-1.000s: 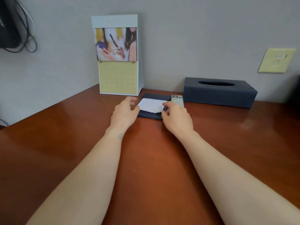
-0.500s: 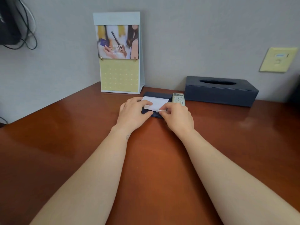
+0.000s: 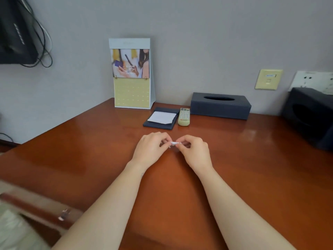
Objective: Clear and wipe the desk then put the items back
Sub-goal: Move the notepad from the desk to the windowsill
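Note:
My left hand (image 3: pixel 151 148) and my right hand (image 3: pixel 195 150) meet over the middle of the brown desk (image 3: pixel 252 177). Between their fingertips they pinch a small white scrap of paper (image 3: pixel 174 143). Behind them lies a dark blue notepad holder (image 3: pixel 158 125) with a white sheet (image 3: pixel 162 117) on it, one corner of the sheet torn or folded. A pale remote control (image 3: pixel 184 116) lies right of the holder. A standing calendar (image 3: pixel 132 74) and a dark blue tissue box (image 3: pixel 220 105) stand along the wall.
A black box (image 3: pixel 311 116) sits at the desk's right end under wall sockets (image 3: pixel 268 79). A black device with cables (image 3: pixel 16 33) hangs at the upper left. A chair back (image 3: pixel 36 208) shows at the lower left, beside the desk's left edge.
Both hands have drawn back from the notepad holder toward me and now pinch a small white scrap between them. The view has widened and tilted down.

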Motion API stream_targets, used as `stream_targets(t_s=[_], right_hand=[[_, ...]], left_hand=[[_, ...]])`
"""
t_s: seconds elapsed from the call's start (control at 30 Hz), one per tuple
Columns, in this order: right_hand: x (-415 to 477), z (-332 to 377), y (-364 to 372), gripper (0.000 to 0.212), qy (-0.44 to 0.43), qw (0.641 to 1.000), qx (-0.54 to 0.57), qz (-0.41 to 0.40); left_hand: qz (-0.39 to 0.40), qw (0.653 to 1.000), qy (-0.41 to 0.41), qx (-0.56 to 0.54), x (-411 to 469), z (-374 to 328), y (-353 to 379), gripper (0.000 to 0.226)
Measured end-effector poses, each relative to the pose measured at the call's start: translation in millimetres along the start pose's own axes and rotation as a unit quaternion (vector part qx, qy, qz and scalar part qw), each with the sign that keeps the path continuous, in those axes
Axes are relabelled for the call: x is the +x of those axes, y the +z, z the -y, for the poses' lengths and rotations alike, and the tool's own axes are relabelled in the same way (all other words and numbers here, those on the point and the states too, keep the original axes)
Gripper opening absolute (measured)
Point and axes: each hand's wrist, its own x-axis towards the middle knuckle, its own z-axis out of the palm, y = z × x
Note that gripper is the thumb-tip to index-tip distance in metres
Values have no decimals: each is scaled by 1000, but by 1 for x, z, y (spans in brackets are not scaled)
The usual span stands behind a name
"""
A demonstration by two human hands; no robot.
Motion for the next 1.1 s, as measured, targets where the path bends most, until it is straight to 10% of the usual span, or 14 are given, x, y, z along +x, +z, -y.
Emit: stream_targets(t_s=[1.1], right_hand=[[-353, -35, -91, 13, 51, 997, 44, -40]], left_hand=[[119, 990, 39, -67, -293, -165, 12, 8]])
